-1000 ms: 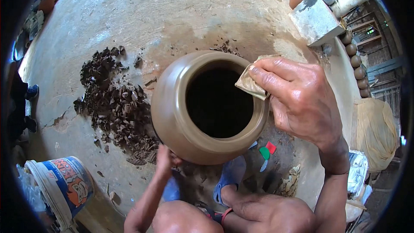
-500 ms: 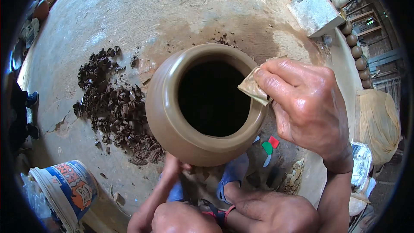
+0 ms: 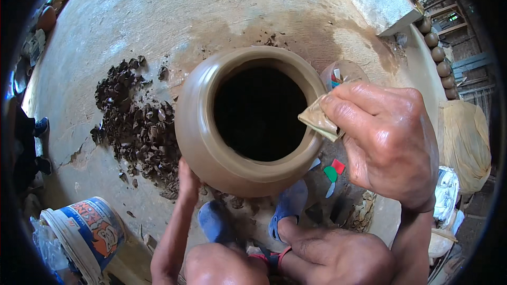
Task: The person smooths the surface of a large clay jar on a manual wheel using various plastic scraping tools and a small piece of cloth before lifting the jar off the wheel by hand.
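Observation:
A large round brown clay pot (image 3: 193,121) stands in front of me, with a thick smooth wet rim and a dark opening. My right hand (image 3: 385,142) pinches a folded, wet, clay-coloured piece of cloth (image 3: 319,119) between thumb and fingers. The cloth straddles the right side of the pot's rim, partly over the opening. Low on the pot's left side is my left hand (image 3: 188,181), against or close to the wall. Its fingers are mostly hidden behind the pot.
Dark clay scraps (image 3: 137,121) lie heaped left of the pot. A white and blue bucket (image 3: 95,227) stands at lower left. Behind my right hand is a round container (image 3: 348,68). Small coloured flat pieces (image 3: 331,173) lie near my feet. A pale block (image 3: 385,2) sits at far right.
My left hand has moved left and up along the pot's side. The right hand with the cloth has shifted slightly right and down. A round container has come into view behind it.

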The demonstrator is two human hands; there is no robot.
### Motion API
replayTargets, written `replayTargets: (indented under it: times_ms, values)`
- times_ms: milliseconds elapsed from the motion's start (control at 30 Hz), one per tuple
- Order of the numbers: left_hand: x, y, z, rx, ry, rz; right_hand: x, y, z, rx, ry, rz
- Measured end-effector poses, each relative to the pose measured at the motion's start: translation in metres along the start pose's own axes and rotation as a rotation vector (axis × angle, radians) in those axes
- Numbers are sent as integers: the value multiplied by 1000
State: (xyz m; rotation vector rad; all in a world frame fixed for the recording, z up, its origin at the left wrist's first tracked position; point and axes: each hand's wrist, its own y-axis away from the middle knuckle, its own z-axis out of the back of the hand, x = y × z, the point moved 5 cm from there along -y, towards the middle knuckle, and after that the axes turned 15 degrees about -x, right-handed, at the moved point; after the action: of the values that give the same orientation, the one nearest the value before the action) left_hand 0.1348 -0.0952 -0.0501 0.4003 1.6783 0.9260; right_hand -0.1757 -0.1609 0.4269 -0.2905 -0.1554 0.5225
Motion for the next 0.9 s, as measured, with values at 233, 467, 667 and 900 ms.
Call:
replayTargets:
  times_ms: [233,467,667,900]
  values:
    - [54,169,-73,539,-424,684,-14,-16,-3,-218,-12,87]
    - [-66,59,-33,-122,-56,0,-7,-27,-32,-94,179,248]
    - [-53,12,-37,117,-158,-338,-1,-26,-29,-33,227,252]
    - [34,120,-75,148,-304,303,-5,-20,-28,34,264,196]
